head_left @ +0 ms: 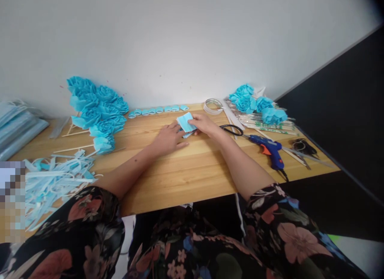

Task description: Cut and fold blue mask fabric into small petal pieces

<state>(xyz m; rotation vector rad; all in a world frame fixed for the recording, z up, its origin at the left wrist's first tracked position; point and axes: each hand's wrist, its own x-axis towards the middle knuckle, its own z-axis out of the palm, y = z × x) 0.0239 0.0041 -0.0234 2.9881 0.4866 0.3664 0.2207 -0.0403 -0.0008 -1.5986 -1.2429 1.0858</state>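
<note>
My right hand [205,124] pinches a light blue square of pleated face-mask fabric [185,121] between thumb and fingers, above the middle of the table. Another thin piece shows partly beneath it, mostly covered. Palm down on the wood, my left hand [168,138] lies with its fingers apart, its fingertips close to the left edge of the fabric. Behind both hands, a row of small folded blue pieces [159,110] runs along the wall.
Blue fabric flowers on sticks stand left [100,111] and lie right [244,103]. Cut strips [57,183] are heaped at front left, near packed masks [18,129]. On the right are a tape roll [213,112], a black-looped handle [232,133] and a blue glue gun [272,151].
</note>
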